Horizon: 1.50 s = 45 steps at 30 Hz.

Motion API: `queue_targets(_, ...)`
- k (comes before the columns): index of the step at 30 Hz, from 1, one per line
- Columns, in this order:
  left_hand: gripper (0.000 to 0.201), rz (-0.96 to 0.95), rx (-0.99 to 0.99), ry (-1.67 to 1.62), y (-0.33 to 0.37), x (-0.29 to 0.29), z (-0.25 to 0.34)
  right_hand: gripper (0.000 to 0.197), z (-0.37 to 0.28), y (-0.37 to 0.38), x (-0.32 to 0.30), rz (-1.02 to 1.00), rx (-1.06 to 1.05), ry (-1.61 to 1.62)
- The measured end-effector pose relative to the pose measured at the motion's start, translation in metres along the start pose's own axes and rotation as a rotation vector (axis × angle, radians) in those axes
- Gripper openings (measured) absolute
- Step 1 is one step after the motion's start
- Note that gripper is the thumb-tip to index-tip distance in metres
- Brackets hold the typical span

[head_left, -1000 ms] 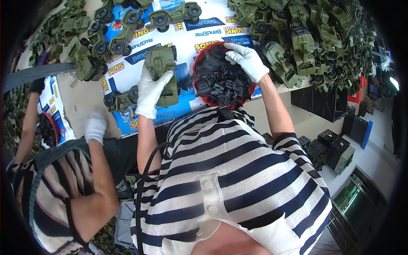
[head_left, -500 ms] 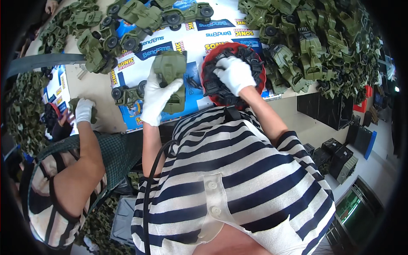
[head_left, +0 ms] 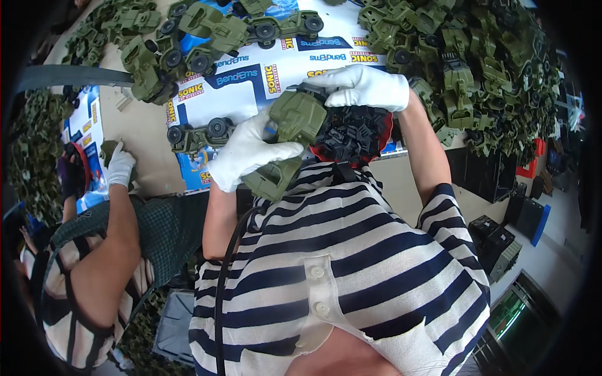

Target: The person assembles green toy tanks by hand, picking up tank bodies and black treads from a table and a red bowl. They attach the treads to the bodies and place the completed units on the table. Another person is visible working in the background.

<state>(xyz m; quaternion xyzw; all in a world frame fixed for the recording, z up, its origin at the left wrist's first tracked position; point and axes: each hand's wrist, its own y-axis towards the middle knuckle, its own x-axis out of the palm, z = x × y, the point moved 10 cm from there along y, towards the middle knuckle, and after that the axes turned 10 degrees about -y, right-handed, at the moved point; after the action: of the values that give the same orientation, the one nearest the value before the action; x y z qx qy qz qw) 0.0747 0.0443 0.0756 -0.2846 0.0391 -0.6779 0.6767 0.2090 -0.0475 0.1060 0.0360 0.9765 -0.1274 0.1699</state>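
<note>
My left hand (head_left: 248, 150), in a white glove, grips an olive-green toy military truck (head_left: 298, 116) that is tilted, its far end leaning to the right. At that end my gloved right hand (head_left: 364, 88) has its fingers stretched toward the truck over a small black plastic part (head_left: 315, 89); the fingers partly hide it. Just below my right hand is a red bowl (head_left: 387, 143) filled with black plastic parts (head_left: 356, 135). Another toy truck with black wheels (head_left: 199, 136) lies on the table left of my left hand.
Green toy trucks (head_left: 461, 88) are heaped on the right of the table, and more (head_left: 210, 31) lie at the far side. A co-worker's gloved hand (head_left: 119, 166) holds a green piece at the left. A dark curved bar (head_left: 75, 75) crosses the far left. Dark boxes (head_left: 492, 247) stand lower right.
My right hand has left the bowl and come up to the truck's far end. My left hand has brought the truck rightward and tilted it toward the bowl.
</note>
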Motion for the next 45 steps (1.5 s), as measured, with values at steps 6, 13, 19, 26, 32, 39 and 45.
queue_targets(6,0.068,-0.090,-0.057,-0.236,-0.001,0.004,0.004,0.057,0.016,0.013,0.011,0.064,-0.128,0.537)
queue_targets(13,0.056,-0.064,-0.025,-0.378,-0.002,0.008,0.015,0.053,0.050,0.013,0.015,0.230,-0.079,0.682)
queue_targets(19,0.056,-0.047,-0.022,-0.357,0.003,0.006,0.011,0.048,0.047,0.007,0.008,0.274,-0.043,0.651)
queue_targets(26,0.059,-0.020,-0.003,-0.366,0.001,0.007,0.013,0.044,0.046,0.002,0.008,0.256,-0.037,0.634)
queue_targets(32,0.066,0.103,0.042,-0.178,0.007,0.002,0.009,0.045,0.053,0.006,0.006,0.278,-0.028,0.598)
queue_targets(39,0.073,0.132,0.057,-0.247,0.011,0.011,-0.007,0.043,0.057,0.010,0.008,0.257,-0.069,0.608)
queue_targets(45,0.068,0.081,0.006,-0.413,0.006,0.013,-0.010,0.041,0.045,0.008,0.001,0.283,-0.061,0.375)
